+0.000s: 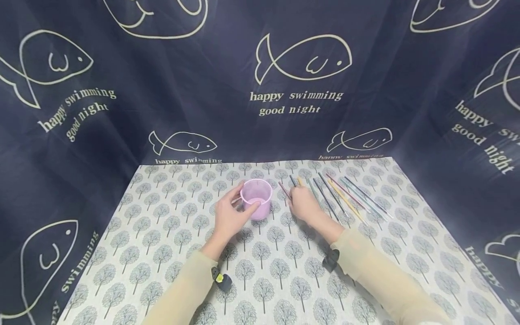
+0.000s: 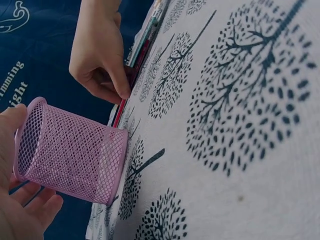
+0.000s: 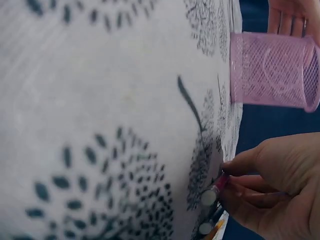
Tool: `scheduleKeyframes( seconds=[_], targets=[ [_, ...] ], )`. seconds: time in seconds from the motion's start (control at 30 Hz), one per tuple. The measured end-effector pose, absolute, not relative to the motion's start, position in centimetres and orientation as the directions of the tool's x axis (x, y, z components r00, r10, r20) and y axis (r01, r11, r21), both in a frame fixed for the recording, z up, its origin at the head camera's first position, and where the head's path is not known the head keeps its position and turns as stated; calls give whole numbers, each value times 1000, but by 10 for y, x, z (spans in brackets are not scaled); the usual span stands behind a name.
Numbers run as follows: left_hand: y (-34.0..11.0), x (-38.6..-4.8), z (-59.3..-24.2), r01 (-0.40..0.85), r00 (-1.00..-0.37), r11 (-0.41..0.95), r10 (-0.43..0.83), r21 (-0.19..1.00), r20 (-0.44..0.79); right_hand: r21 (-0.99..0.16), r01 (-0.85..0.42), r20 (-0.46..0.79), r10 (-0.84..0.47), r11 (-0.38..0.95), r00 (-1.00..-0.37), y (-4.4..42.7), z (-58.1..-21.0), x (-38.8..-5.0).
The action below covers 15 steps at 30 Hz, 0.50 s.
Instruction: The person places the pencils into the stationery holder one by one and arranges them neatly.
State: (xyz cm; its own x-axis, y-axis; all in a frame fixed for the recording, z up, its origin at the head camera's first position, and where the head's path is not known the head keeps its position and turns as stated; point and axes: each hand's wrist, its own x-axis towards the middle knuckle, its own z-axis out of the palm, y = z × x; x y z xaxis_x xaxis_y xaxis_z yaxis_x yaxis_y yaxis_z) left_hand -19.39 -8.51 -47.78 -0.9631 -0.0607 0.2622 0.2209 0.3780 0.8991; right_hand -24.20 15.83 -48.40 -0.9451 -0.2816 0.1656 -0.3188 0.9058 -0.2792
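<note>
A pink mesh pen holder stands upright on the table, its open top facing up. My left hand holds it from the left, thumb at the near rim and fingers around the far side. To the right of the holder, my right hand pinches a thin red pencil between thumb and fingers, low over the cloth. In the left wrist view, that red pencil lies close along the table surface. Inside the pen holder, no pencils show in the head view.
Several thin pencils lie side by side to the right, among them a yellow pencil and a dark blue pencil. The tree-patterned tablecloth covers the table. Dark blue fish-print curtains hang behind it and at both sides.
</note>
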Motion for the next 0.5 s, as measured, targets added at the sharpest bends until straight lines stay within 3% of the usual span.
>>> scheduleKeyframes(
  seconds=[0.27,0.5],
  targets=[
    [-89,-202,-473,228,-957,379,-84,897,279,-408,-278,103,-259,869,-960,162,-453,-261],
    [-80,-201,-479,193,-961,384,-113,903,253,-591,-357,345,-174,723,-922,160,-409,-256]
  ],
)
